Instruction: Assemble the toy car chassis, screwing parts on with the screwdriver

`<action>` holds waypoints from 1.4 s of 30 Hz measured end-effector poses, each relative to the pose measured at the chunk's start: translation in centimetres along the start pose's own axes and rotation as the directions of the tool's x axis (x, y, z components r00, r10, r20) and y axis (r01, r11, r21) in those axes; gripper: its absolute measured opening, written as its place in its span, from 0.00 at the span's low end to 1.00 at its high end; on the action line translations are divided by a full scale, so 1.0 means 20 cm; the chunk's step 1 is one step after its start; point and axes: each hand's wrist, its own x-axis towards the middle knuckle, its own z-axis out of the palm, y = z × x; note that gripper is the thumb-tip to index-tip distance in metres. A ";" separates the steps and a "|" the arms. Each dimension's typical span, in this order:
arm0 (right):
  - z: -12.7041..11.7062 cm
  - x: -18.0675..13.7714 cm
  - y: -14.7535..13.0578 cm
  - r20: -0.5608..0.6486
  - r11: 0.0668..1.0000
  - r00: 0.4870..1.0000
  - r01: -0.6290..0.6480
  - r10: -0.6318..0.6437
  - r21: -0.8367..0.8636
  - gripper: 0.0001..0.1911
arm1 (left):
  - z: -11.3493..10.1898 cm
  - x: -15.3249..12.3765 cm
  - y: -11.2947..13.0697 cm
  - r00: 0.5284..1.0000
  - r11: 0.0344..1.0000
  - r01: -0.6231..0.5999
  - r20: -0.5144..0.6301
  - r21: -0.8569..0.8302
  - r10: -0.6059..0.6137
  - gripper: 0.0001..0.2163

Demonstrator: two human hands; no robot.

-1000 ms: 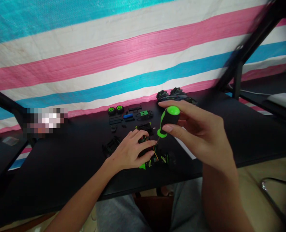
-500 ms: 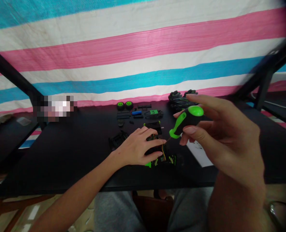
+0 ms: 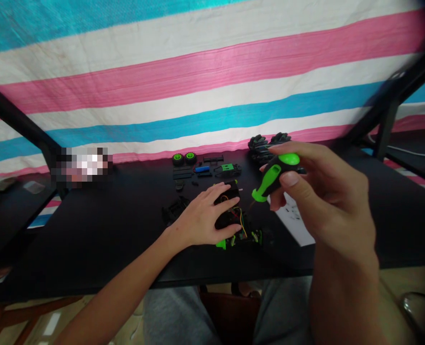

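Note:
My left hand [image 3: 208,215] lies over a partly built toy car chassis [image 3: 246,235], fingers spread across its top and thumb along the near side, holding it against the table. Yellow and red wires and bright green parts show on the chassis; the palm covers much of it. My right hand [image 3: 323,196] is closed around the black and green handle of a screwdriver [image 3: 269,179]. The thin shaft slants down and left toward the chassis; whether its tip touches is too dark to tell. A white sheet [image 3: 298,225] with small dark bits lies beneath the right hand.
Two green-rimmed wheels [image 3: 183,158], a blue battery [image 3: 202,169] and a green-and-black part [image 3: 227,167] lie at the back of the black table [image 3: 100,239]. More black tyres [image 3: 266,146] are piled behind my right hand. A black frame part [image 3: 172,210] rests beside my left wrist.
The right hand and screwdriver have shifted slightly left, and the handle has turned a little. My left index finger has moved away from the screwdriver's shaft, uncovering more wires.

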 end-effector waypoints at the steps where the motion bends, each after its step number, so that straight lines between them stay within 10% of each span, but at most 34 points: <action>1: 0.00 0.00 0.00 -0.002 1.000 1.000 0.002 -0.002 -0.014 0.16 | 0.00 0.00 -0.01 1.000 1.000 -0.003 -0.002 -0.010 0.003 0.30; 9: -0.03 0.01 -0.01 0.151 0.999 0.988 -0.020 0.027 -0.045 0.23 | 0.00 0.01 -0.01 1.000 1.000 -0.015 0.007 -0.026 0.015 0.29; 42: -0.01 0.00 -0.05 0.024 0.998 0.999 0.048 -0.047 -0.049 0.13 | -0.02 0.01 0.00 0.997 1.000 0.024 0.077 -0.016 -0.023 0.30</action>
